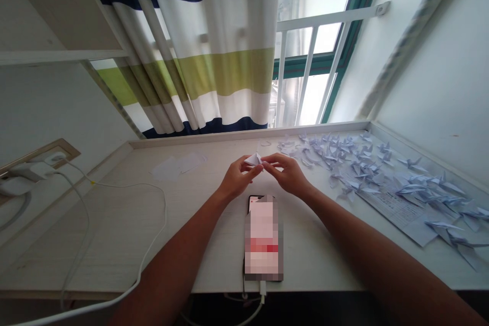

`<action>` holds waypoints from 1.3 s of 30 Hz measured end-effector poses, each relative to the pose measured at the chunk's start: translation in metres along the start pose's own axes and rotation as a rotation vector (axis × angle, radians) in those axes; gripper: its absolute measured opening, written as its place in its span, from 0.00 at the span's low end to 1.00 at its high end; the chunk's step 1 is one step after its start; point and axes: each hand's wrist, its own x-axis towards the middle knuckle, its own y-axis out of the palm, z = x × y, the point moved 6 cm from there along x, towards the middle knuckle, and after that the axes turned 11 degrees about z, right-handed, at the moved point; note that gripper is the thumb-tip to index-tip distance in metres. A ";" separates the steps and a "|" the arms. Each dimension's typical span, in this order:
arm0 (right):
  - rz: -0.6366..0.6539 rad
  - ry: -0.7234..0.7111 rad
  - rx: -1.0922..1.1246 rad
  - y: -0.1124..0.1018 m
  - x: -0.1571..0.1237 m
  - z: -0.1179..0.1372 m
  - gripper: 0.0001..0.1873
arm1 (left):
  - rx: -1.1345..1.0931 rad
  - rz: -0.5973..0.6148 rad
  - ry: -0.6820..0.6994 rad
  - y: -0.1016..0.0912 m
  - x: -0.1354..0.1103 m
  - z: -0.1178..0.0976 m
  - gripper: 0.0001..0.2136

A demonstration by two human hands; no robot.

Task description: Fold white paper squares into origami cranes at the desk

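Observation:
A small piece of white folded paper point(252, 159), roughly triangular, is held up over the middle of the desk. My left hand point(237, 179) pinches it from the left, thumb in front and fingers behind. From the right, my right hand point(284, 170) has its thumb and fingertips closed on the paper's right edge. Below both hands a phone point(263, 237) lies face up, its lit screen blurred out, with a white cable plugged into its near end.
Many folded paper cranes point(344, 155) cover the desk's right side, some on a printed sheet point(401, 214). Flat white paper pieces point(178, 165) lie at left. White cables point(165, 209) run from a wall socket point(57, 155). A raised rim point(214, 135) borders the desk below a striped curtain point(225, 71).

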 end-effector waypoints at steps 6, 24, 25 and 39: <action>0.047 0.055 0.095 0.003 0.001 0.000 0.14 | -0.010 -0.049 0.002 0.000 0.002 0.007 0.23; -0.121 0.155 -0.179 -0.012 -0.001 -0.013 0.11 | -0.132 -0.110 -0.007 -0.007 0.005 0.020 0.16; -0.139 0.164 -0.174 -0.014 -0.001 -0.013 0.10 | -0.148 -0.105 -0.001 -0.007 0.005 0.020 0.15; -0.097 0.257 -0.054 -0.013 0.001 -0.028 0.06 | -0.014 -0.149 -0.036 -0.013 0.003 0.017 0.17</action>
